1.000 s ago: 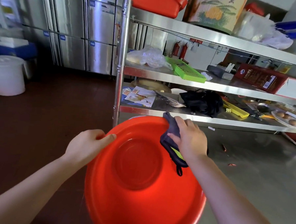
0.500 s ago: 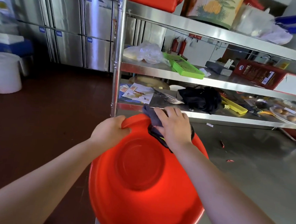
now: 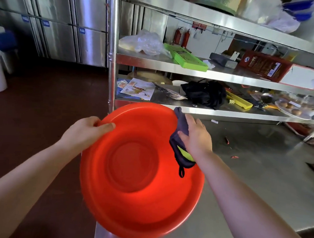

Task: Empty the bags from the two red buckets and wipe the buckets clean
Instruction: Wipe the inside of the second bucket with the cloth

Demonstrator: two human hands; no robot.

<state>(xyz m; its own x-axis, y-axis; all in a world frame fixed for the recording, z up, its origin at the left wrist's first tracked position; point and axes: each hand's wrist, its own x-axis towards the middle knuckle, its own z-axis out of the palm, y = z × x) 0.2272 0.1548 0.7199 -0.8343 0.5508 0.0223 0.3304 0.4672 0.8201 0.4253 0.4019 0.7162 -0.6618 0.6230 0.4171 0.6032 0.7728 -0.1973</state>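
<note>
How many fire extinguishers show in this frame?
2. Both stand side by side against the back wall, seen through the steel rack above its middle shelf: one at left, one just right of it. Others may be hidden behind shelf clutter.

I see a steel table (image 3: pixel 258 178) with small red scraps (image 3: pixel 227 140) lying on it. Behind it, the lower shelf (image 3: pixel 225 113) carries leaflets (image 3: pixel 137 89), a black bag (image 3: pixel 205 94) and a yellow tray (image 3: pixel 239 102).

Bucket (image 3: pixel 130 199) on table (image 3: pixel 258 178) before shelves (image 3: pixel 209 72); cloth (image 3: pixel 178 138) inside its right wall.
</note>
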